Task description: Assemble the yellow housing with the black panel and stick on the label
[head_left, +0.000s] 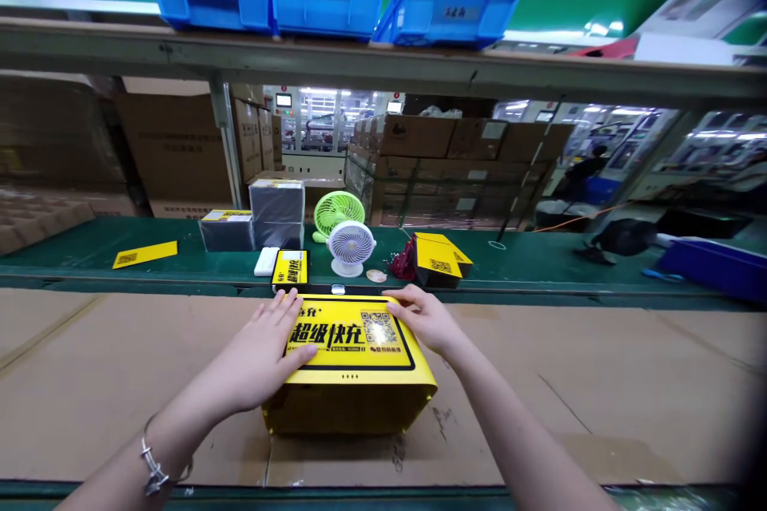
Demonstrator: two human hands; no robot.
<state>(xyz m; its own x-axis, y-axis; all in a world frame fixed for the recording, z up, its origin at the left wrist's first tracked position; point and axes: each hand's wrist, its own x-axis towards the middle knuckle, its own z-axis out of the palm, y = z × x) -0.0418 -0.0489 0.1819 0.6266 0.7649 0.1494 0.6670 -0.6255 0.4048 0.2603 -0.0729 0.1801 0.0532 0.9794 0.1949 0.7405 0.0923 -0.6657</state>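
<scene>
Yellow box (353, 371) is being pressed flat on the cardboard sheet (599, 383) directly under both palms. Left hand (264, 355) and right hand (423, 319) are being spread wide, gripping nothing, apparently steadying its top. Beyond the fingertips, two small fans (344, 235) are standing.

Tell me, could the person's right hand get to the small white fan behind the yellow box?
Probably yes. The right hand rests open on the yellow box, and the white fan stands just beyond on the green belt, with nothing between them.
</scene>
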